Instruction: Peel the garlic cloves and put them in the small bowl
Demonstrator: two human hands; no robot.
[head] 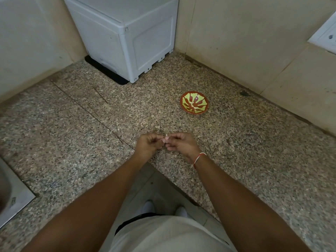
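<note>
Speckled granite worktop (72,142) running into a tiled corner, white boxy appliance (125,37) at the back, edge of a steel sink (16,193) at the lower left. Further right, standing alone on the stone, the small bowl (194,102), red with yellow-green pattern, well apart from both hands and beyond them; a few pale bits near its middle, too small to tell whether cloves or glaze. Nearer the worktop edge, left hand (148,143) and right hand (181,143) brought together above the stone, each grip closed, fingers curled in, fingertips pinching one garlic clove (166,138) from opposite sides. Red-and-white thread (198,158) round the right wrist. Clove sitting exactly between the two grips, only a pale sliver showing at the meeting of the thumbs, the rest hidden by fingers. Likely step: loosening and stripping the papery skin. Best done by holding the clove steady in one grip, catching the skin at the tip with a nail of the other, pulling along the length, not squeezing hard enough to bruise or shoot it out. Then a reach forward and right to the bowl.
</note>
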